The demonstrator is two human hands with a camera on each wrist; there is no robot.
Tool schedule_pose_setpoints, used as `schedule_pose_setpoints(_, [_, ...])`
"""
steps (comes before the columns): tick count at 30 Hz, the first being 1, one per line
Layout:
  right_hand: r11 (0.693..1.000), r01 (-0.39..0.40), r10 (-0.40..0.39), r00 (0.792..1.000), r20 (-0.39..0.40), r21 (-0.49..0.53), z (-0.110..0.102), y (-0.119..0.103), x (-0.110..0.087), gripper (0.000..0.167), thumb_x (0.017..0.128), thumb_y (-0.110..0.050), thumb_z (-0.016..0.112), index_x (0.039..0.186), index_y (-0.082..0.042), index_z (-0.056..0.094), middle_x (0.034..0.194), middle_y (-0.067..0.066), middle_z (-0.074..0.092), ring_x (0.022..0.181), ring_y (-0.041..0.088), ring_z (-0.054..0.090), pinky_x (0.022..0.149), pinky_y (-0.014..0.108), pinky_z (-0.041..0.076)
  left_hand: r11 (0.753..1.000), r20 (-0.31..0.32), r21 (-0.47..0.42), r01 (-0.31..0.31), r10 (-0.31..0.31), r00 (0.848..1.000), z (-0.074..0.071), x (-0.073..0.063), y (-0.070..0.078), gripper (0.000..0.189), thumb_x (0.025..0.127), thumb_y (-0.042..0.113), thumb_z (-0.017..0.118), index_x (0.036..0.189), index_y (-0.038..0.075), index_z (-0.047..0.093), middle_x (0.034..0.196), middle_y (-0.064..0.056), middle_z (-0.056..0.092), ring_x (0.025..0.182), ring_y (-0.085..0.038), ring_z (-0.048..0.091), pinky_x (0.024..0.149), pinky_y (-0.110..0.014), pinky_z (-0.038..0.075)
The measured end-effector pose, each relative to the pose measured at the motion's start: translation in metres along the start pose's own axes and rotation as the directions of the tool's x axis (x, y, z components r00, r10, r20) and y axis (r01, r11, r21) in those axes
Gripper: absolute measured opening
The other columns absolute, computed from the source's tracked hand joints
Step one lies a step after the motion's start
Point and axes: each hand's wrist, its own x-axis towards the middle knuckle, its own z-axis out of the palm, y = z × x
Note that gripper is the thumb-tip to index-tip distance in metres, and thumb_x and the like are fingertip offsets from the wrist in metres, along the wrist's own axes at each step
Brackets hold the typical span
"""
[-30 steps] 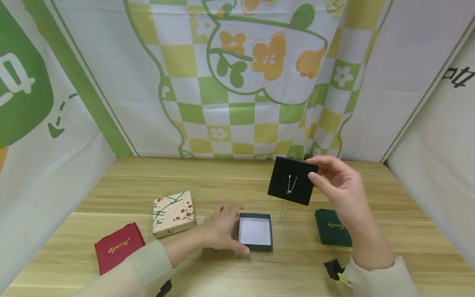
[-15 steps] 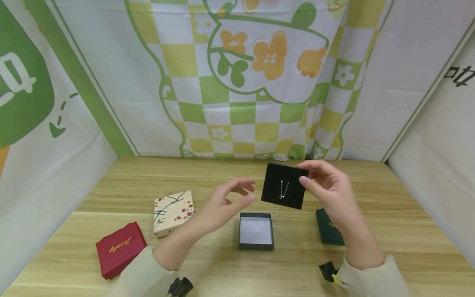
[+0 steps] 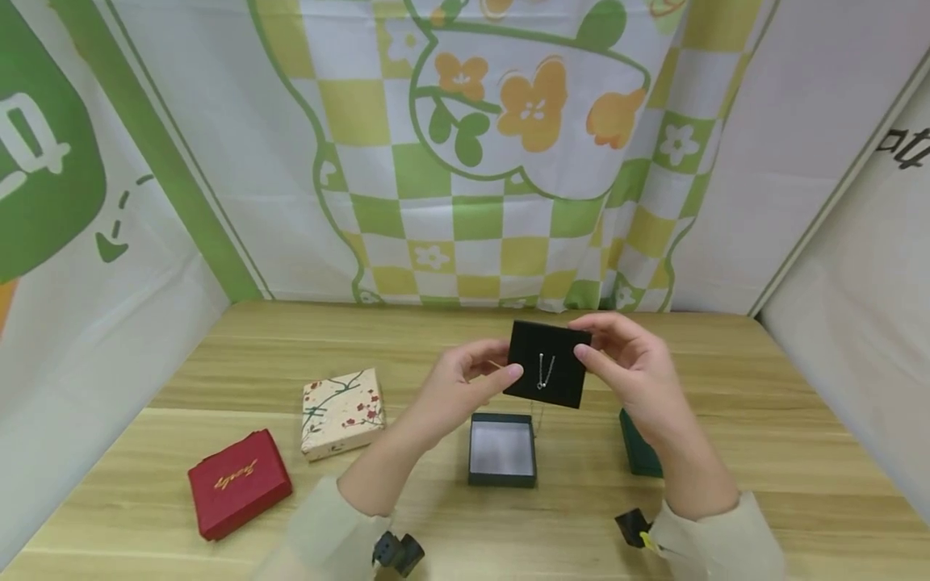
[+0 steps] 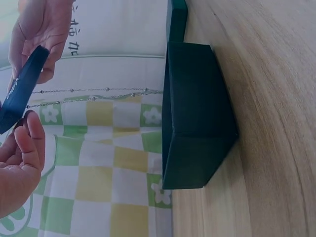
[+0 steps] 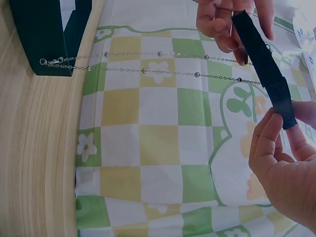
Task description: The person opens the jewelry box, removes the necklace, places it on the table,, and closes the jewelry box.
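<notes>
Both hands hold a thin black square jewelry pad above the table in the head view. My right hand pinches its right edge, thumb in front. At its left edge, my left hand has its thumb on the front and fingers behind. A short V of silver necklace shows on the pad's face. The rest of the necklace hangs from the pad as two beaded strands, its clasp at the lower end. Below stands an open dark green box bottom with a pale lining.
A cream floral box and a red jewelry box with gold lettering lie to the left. On the right, a dark green lid is partly hidden by the right arm. A patterned curtain backs the wooden table.
My left hand has left the open box's side, risen and taken the pad's left edge. My right hand has brought the pad left and slightly down over the box.
</notes>
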Motion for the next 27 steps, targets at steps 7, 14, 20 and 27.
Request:
schedule_pose_setpoints(7, [1.0,-0.019,0.019,1.0,0.017,-0.011,0.003,0.003,0.003,0.021,0.095,-0.001,0.063,0.112,-0.01,0.068,0.109,-0.008,0.063,0.09,0.01,0.052,0.074,0.017,0.049,1.0,-0.004,0.01,0.02,-0.02,1.0,-0.002,0.0,-0.001,0.035,0.096,0.023,0.065,0.128,0.007,0.064,0.114,-0.011,0.068,0.098,-0.015,0.063,0.078,-0.029,0.052])
schedule_pose_setpoints(14, [0.999,-0.038,0.04,0.999,0.037,-0.035,0.007,0.009,0.007,0.02,0.095,-0.003,0.064,0.114,-0.008,0.067,0.111,-0.009,0.062,0.09,0.01,0.054,0.077,0.018,0.05,0.998,0.009,0.025,0.055,-0.056,0.998,-0.004,0.002,0.0,0.026,0.095,0.026,0.067,0.114,0.008,0.069,0.102,-0.007,0.07,0.084,-0.016,0.06,0.071,-0.032,0.05])
schedule_pose_setpoints(20, [0.993,-0.037,0.04,0.999,0.028,-0.113,0.009,0.01,0.008,0.022,0.096,-0.006,0.063,0.118,-0.004,0.064,0.113,-0.011,0.061,0.093,0.01,0.055,0.079,0.018,0.05,0.996,0.026,0.053,0.068,-0.069,0.997,-0.005,0.003,0.002,0.023,0.095,0.022,0.067,0.112,0.008,0.07,0.1,-0.006,0.07,0.082,-0.014,0.059,0.071,-0.032,0.049])
schedule_pose_setpoints(27, [0.94,0.12,-0.148,0.987,-0.063,-0.32,0.015,0.004,0.005,0.021,0.092,0.0,0.066,0.113,-0.002,0.067,0.115,-0.006,0.056,0.097,0.013,0.049,0.075,0.018,0.05,0.996,-0.001,0.048,0.08,-0.08,0.997,-0.008,0.002,0.001,0.021,0.095,0.022,0.067,0.109,0.006,0.068,0.099,-0.007,0.069,0.084,-0.013,0.059,0.072,-0.029,0.051])
